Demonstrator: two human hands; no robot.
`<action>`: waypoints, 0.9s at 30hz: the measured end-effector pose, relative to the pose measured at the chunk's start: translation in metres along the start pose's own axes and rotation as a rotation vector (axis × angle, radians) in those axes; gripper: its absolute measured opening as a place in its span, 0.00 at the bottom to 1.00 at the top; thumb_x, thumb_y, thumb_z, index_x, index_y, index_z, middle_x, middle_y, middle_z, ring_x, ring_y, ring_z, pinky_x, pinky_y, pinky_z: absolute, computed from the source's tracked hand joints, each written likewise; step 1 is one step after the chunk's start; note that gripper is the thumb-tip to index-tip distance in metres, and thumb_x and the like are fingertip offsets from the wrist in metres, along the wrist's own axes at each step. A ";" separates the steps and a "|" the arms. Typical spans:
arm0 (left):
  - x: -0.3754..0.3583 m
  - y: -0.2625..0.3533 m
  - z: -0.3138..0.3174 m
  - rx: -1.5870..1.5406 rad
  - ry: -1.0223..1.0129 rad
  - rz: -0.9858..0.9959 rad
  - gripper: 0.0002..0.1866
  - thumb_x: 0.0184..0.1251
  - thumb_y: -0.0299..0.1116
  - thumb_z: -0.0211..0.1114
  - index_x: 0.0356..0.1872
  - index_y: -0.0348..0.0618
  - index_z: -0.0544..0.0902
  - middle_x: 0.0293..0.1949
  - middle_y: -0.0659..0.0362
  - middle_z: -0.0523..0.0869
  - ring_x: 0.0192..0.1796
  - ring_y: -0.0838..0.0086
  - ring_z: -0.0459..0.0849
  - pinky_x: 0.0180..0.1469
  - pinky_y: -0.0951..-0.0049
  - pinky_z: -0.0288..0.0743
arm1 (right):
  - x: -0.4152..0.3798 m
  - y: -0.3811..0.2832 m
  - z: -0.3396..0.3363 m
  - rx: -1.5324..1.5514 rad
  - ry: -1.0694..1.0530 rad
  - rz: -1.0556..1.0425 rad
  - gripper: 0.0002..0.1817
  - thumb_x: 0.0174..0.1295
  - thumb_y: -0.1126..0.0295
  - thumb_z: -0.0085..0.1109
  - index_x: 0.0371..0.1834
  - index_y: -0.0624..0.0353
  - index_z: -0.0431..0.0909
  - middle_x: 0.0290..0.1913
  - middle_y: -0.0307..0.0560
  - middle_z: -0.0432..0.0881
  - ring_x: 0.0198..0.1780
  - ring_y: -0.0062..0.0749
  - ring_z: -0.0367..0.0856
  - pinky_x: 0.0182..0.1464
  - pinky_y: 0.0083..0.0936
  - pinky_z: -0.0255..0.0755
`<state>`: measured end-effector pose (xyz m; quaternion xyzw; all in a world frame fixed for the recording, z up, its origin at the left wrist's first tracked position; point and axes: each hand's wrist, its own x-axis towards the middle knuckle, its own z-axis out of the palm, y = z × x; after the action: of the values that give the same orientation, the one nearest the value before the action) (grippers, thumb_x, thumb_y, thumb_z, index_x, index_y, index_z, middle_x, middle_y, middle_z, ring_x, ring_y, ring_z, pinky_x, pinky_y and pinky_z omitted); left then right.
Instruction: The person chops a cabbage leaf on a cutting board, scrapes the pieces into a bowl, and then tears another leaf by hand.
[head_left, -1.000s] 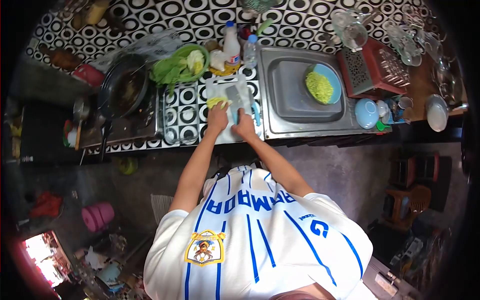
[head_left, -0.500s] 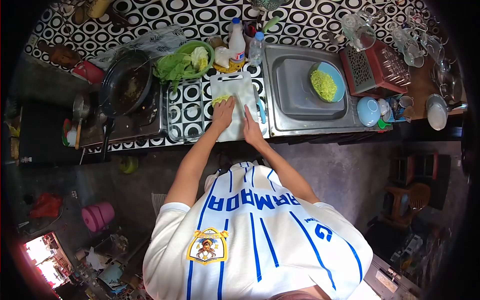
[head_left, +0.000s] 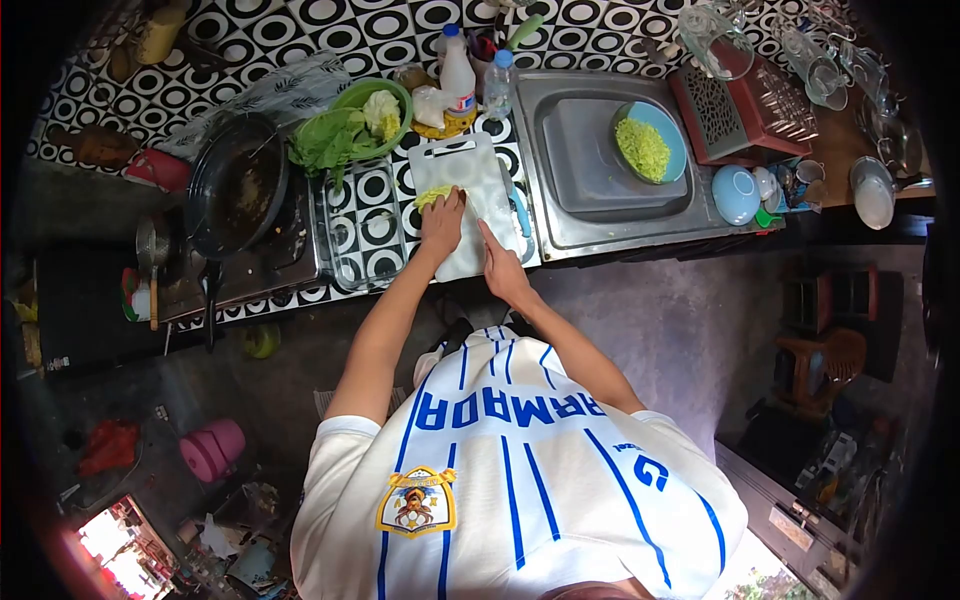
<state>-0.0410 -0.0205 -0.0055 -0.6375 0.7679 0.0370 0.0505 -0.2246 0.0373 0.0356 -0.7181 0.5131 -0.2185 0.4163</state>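
A white cutting board (head_left: 470,160) lies on the patterned counter between a glass tray and the sink. My left hand (head_left: 441,222) presses on a pale green leafy vegetable (head_left: 433,195) on the board, its fingers bent over it. Closed around a knife handle, my right hand (head_left: 503,268) is at the board's lower right. The knife's blade (head_left: 472,212) points up and left beside my left fingertips. Along the board's right edge lies a light-blue-handled tool (head_left: 521,214).
A green basket of leafy greens (head_left: 401,101), a black pan (head_left: 238,185) and bottles (head_left: 458,75) stand behind and left. At right, the sink (head_left: 560,236) holds a blue bowl of chopped greens (head_left: 675,150); a red rack (head_left: 740,115) stands beyond.
The camera view has shifted slightly, so the counter sits higher and further left. My right hand has moved slightly down relative to the board; my left hand still presses on the vegetable.
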 end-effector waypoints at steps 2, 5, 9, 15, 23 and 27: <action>-0.001 0.000 -0.001 -0.001 0.002 0.000 0.32 0.64 0.29 0.58 0.73 0.45 0.70 0.76 0.59 0.67 0.63 0.64 0.74 0.58 0.58 0.71 | -0.001 0.004 0.002 0.016 -0.007 0.015 0.33 0.73 0.76 0.41 0.82 0.50 0.53 0.38 0.79 0.81 0.40 0.76 0.80 0.48 0.57 0.72; 0.000 0.000 -0.002 -0.004 -0.006 -0.002 0.32 0.64 0.28 0.58 0.73 0.46 0.71 0.77 0.60 0.65 0.63 0.63 0.73 0.59 0.59 0.70 | 0.000 0.005 0.001 0.046 -0.008 0.007 0.33 0.73 0.76 0.41 0.82 0.49 0.54 0.38 0.79 0.82 0.40 0.76 0.80 0.48 0.58 0.72; 0.001 -0.001 0.000 -0.024 -0.012 -0.001 0.32 0.64 0.28 0.58 0.72 0.46 0.71 0.77 0.60 0.64 0.63 0.63 0.73 0.59 0.58 0.70 | 0.000 0.004 -0.001 0.091 0.008 -0.022 0.32 0.74 0.75 0.40 0.82 0.46 0.54 0.36 0.79 0.81 0.40 0.76 0.80 0.47 0.57 0.72; 0.000 -0.001 0.000 -0.037 -0.014 0.003 0.33 0.63 0.28 0.58 0.73 0.46 0.71 0.78 0.59 0.64 0.62 0.62 0.73 0.60 0.58 0.70 | 0.007 0.007 -0.015 0.077 -0.102 0.055 0.31 0.76 0.73 0.40 0.82 0.43 0.55 0.34 0.79 0.80 0.42 0.76 0.80 0.46 0.55 0.71; -0.001 0.003 -0.003 -0.060 -0.016 -0.024 0.34 0.63 0.27 0.58 0.74 0.47 0.70 0.78 0.59 0.64 0.62 0.61 0.73 0.60 0.57 0.69 | 0.036 0.029 -0.012 0.106 -0.073 -0.039 0.30 0.77 0.71 0.43 0.81 0.38 0.57 0.42 0.80 0.81 0.48 0.75 0.80 0.50 0.52 0.74; 0.001 -0.002 -0.002 -0.073 -0.035 -0.034 0.33 0.63 0.28 0.59 0.73 0.48 0.71 0.77 0.59 0.65 0.62 0.60 0.73 0.61 0.57 0.69 | 0.064 0.019 -0.002 0.092 -0.069 -0.022 0.30 0.77 0.70 0.43 0.81 0.36 0.57 0.42 0.78 0.82 0.47 0.75 0.80 0.50 0.54 0.73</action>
<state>-0.0391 -0.0219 -0.0037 -0.6511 0.7541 0.0755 0.0411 -0.2123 -0.0247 0.0132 -0.7111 0.4799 -0.2216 0.4636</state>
